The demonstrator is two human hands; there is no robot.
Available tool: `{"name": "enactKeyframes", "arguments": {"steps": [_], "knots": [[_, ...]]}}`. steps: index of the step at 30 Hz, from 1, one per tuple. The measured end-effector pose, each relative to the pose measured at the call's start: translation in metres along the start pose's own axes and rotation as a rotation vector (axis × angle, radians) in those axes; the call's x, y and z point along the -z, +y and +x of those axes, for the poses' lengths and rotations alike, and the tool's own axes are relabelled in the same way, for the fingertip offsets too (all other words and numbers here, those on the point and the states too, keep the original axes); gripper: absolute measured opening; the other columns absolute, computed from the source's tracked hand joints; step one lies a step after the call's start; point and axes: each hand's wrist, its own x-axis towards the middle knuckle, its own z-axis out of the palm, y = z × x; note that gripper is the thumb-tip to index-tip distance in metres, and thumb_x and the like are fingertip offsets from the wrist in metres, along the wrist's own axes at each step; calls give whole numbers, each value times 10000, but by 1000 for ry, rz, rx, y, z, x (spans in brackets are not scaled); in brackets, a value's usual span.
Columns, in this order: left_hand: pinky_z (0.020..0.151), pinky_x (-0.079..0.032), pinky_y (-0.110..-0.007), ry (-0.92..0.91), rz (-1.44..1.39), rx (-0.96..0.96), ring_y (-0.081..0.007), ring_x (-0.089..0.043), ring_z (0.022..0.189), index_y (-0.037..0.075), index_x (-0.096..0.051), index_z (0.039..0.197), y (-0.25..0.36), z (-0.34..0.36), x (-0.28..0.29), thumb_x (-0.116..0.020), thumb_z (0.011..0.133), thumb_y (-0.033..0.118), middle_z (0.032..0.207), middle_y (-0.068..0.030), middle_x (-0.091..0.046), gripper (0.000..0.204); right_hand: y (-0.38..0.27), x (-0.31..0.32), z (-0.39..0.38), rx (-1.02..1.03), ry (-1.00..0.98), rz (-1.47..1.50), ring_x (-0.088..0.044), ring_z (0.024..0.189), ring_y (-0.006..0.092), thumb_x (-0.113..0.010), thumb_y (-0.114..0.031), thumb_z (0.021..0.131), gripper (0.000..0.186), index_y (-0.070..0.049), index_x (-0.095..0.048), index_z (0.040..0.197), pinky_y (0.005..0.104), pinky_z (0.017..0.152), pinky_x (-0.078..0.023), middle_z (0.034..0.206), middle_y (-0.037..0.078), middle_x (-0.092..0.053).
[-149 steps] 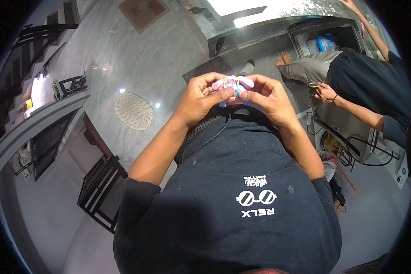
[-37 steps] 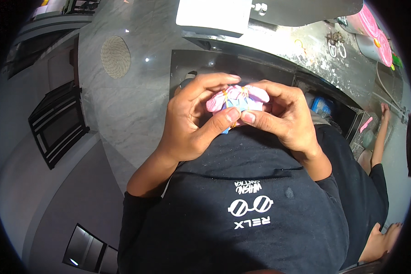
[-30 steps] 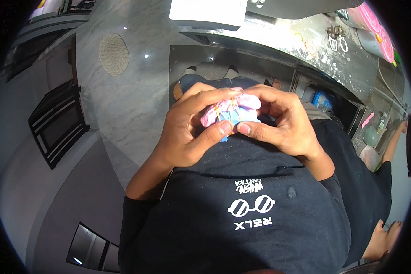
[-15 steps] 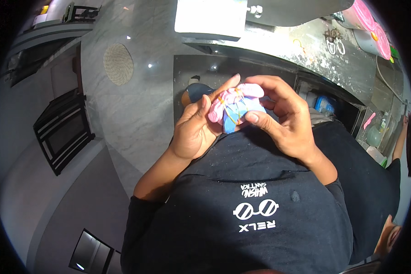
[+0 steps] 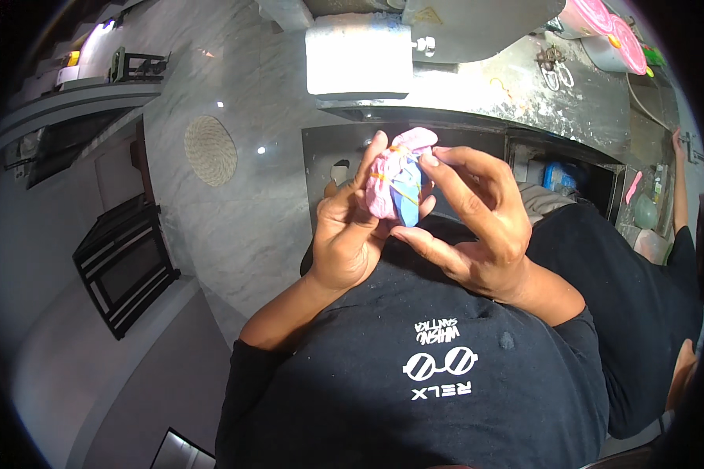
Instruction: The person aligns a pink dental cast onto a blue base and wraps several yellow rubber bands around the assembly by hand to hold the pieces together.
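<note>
Two bare hands are held up in front of a black T-shirt, and between them sits a pink-and-blue bundle bound crosswise with orange-yellow rubber bands. The bundle is stood almost on end, its pink tip uppermost, and is clamped between thumb and fingers of the left hand. The right hand is curved around the other side, forefinger at the upper edge and thumb below; whether the bundle is gripped by it or merely brushed cannot be told. The step in hand is judged to be a checking of the bound bundle; for the next move, a firm left grip is called for, with the bands kept from slipping.

Beyond, at the right, a co-worker in black is seen. Farther off, a blue bag is kept in an open cabinet, and on the grey countertop a white box is placed. An oval woven mat is laid on the floor.
</note>
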Motion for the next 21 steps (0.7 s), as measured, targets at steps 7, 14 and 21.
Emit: {"name": "enactKeyframes", "arguments": {"steps": [7, 14, 21], "knots": [[1099, -534, -527, -97, 131, 34, -317, -525, 1409, -8, -280, 1621, 10, -2, 25, -557, 1026, 67, 1600, -209, -425, 660, -10, -15, -6, -38, -1, 33, -676, 1099, 303, -931, -120, 734, 668, 10, -681, 1340, 359, 870, -624, 1299, 224, -591], [1115, -523, -514, -95, 139, 6, -314, -536, 1402, -36, -310, 1600, 17, -6, 38, -587, 1035, 96, 1582, -228, -446, 643, -21, -30, -13, -64, 7, 52, -625, 1254, 378, -917, -74, 739, 668, 42, -659, 1345, 395, 968, -612, 1329, 265, -578], [1123, -518, -494, -169, 193, 0, -308, -537, 1400, -54, -335, 1583, 30, -5, 48, -603, 1039, 115, 1581, -235, -450, 629, -29, -43, -12, -52, 52, 38, -605, 1283, 412, -911, -55, 739, 668, 68, -650, 1341, 444, 1032, -572, 1329, 273, -576]]}}
